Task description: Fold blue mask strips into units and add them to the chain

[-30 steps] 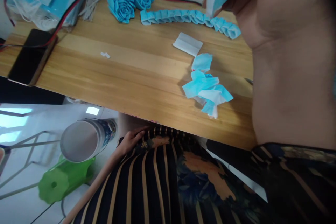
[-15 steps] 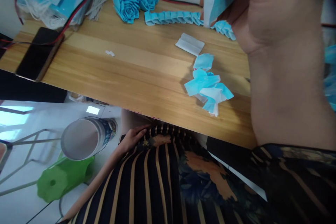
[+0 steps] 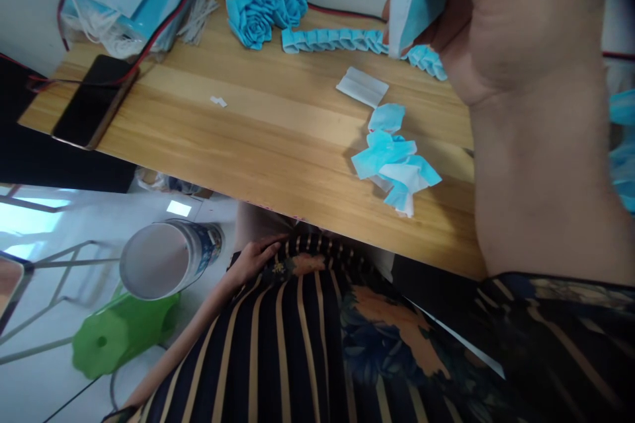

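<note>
My right hand (image 3: 471,39) is raised over the table's right side, large and close to the camera. Its fingers curl round a folded blue-and-white face mask sheet (image 3: 409,3), whose upper end runs out of frame. Part of those fingers is hidden behind the sheet and the palm. My left hand (image 3: 255,261) lies flat on my lap below the table edge, holding nothing. Beyond the right hand runs a pleated blue strip (image 3: 335,41), partly covered by the fingers. Loose blue and white scraps (image 3: 394,162) and a pale folded piece (image 3: 363,86) lie nearer me.
Folded blue roses (image 3: 265,0) stand by the wall, left of the strip. Thin white strips (image 3: 198,16), a bag with white cords (image 3: 106,26) and a phone (image 3: 94,102) lie left, crossed by a red-black cable (image 3: 173,23). A bucket (image 3: 156,261) sits at a green stool (image 3: 119,334).
The camera view has shifted slightly, so the table's things appear a little farther right. Both hands keep their pose, and the right still holds the sheet.
</note>
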The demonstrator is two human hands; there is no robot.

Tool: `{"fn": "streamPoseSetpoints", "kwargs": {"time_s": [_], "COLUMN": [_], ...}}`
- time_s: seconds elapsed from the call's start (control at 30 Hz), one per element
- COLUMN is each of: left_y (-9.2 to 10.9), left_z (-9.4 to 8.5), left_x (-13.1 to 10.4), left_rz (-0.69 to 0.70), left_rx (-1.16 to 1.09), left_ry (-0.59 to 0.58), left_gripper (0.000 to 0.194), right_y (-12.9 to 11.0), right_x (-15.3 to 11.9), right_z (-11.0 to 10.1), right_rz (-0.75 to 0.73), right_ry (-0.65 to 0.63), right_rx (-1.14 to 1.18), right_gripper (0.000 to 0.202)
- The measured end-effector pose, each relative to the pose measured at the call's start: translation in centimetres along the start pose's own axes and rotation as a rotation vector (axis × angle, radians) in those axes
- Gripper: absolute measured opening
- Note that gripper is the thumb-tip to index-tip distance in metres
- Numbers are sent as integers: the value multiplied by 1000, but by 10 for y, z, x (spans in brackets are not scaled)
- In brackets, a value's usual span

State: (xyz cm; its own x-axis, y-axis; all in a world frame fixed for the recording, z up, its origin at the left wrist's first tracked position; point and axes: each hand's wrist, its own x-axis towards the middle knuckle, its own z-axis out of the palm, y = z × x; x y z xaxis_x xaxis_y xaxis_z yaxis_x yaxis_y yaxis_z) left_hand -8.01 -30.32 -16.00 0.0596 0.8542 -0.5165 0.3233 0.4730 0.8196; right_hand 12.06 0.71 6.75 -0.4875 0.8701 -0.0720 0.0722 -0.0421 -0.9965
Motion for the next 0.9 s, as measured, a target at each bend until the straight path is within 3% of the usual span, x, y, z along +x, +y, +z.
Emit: {"fn": "streamPoseSetpoints", "kwargs": {"time_s": [0.07,0.13,0.47,0.7,0.9], "left_y": [0,0,-9,1,21], "left_z": [0,0,1,6,26], "left_x": [1,2,-2,-4,21], "left_rz": [-4,-7,13,55,138], "left_rx": [-4,-12,38,77,124], "left_ry": [-3,-4,10,67,89], "left_gripper": [67,66,58,56,52], "right_y": [1,2,0,0,43], "right_x": [0,0,0,9,40], "right_z": [-1,-1,-1,-9,-24], "right_rz": [-345,-488,-516,-552,-247], "right_ry": [6,-21,-52,-116,-7], "right_rx": [-158,-267,-162,-95,68], "right_gripper": [18,24,12,12,14]}}
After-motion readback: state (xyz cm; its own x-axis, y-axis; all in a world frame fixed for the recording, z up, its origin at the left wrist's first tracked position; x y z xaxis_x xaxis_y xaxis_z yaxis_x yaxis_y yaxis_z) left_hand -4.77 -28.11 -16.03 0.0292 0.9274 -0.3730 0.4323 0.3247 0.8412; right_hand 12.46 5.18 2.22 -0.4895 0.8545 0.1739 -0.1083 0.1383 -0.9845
